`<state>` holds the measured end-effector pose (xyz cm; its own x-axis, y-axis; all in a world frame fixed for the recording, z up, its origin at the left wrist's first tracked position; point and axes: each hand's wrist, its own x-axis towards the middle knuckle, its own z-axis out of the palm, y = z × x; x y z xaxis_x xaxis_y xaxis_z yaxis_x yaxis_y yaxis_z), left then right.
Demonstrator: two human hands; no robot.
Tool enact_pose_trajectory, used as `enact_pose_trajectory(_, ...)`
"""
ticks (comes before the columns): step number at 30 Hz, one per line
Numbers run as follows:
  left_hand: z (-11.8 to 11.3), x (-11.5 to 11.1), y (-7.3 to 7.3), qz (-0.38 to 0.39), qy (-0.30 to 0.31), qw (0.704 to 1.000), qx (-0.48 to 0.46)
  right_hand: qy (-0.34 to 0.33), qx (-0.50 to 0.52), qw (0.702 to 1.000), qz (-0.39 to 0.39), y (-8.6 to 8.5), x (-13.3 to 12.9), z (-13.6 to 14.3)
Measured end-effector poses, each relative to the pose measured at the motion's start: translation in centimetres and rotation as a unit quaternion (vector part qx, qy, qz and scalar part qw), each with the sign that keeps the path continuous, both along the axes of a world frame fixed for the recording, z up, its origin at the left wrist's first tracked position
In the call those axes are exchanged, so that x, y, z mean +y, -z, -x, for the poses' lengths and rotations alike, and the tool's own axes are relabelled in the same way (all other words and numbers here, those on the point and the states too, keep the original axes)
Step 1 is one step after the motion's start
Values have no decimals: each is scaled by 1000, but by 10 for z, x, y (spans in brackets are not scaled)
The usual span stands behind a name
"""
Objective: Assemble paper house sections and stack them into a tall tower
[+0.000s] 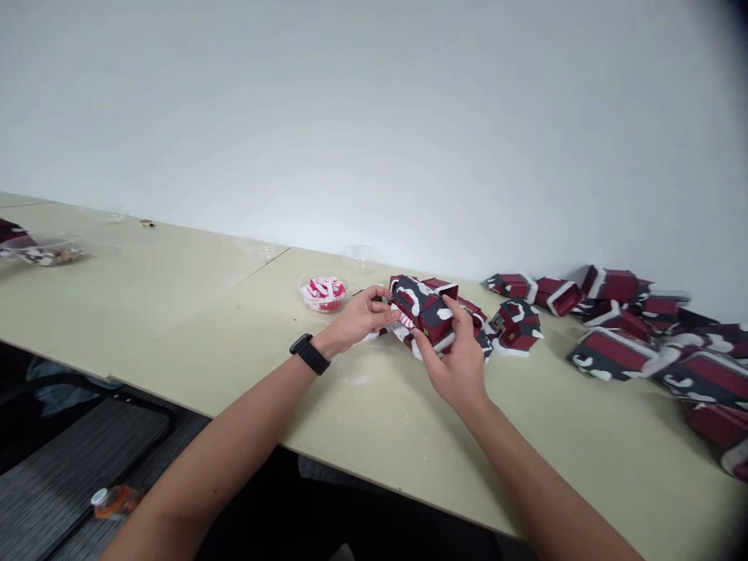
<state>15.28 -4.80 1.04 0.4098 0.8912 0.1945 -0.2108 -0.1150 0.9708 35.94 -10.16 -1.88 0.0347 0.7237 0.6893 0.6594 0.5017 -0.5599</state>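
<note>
My right hand (459, 354) grips a small model house (429, 315) with dark red walls and a dark grey roof patched in white. Between the thumb and fingers of my left hand (359, 319) is a red-and-white striped piece (403, 318), which lies against the near wall of that house. A black watch (309, 354) is on my left wrist. Behind the left hand stands a clear round bowl (305, 296) of red and white striped pieces. Other red houses sit close behind the held one, partly hidden by it.
Many similar houses (613, 354) are heaped along the right side of the pale table (234, 343). One house (517, 326) stands just right of my hands. Clear containers (359, 257) stand near the wall. At far left is a clear bowl (55, 253) of small pieces. An orange bottle (114, 502) is below the table.
</note>
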Motion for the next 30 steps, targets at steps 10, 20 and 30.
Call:
enact_pose_trajectory(10, -1, 2, 4, 19, 1, 1000, -7, 5, -35, 999, -20, -2, 1, -3)
enact_pose_trajectory(20, -1, 5, 6, 22, 1, 1000, -15, -5, -28, 1000, 8, -5, -2, -2)
enact_pose_trajectory(30, 0, 4, 4, -6, -3, 1000, 11, -8, -28, 1000, -1, -2, 1, -3)
